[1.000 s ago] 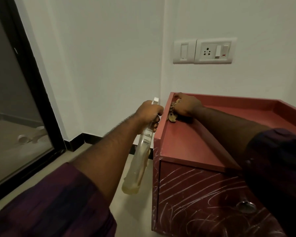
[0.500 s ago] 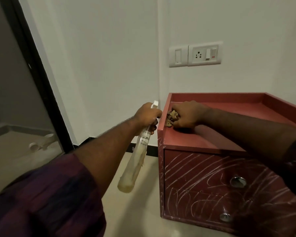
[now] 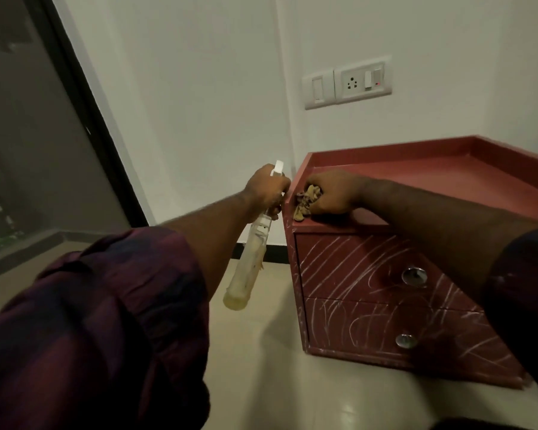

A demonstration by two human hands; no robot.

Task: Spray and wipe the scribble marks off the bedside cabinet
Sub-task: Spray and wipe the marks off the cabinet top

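Both arms stretch forward, left hand [image 3: 263,195] and right hand [image 3: 334,195] close together, fingers curled in grips

Single head cam, above and left of the bedside cabinet [image 3: 385,274], facing forward-down at its front-left corner, close range, frame tilted.

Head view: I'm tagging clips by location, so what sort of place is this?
Probably a home bedroom corner: a red two-drawer bedside cabinet, a wall switch-and-socket plate above it, and a dark-framed glass door.
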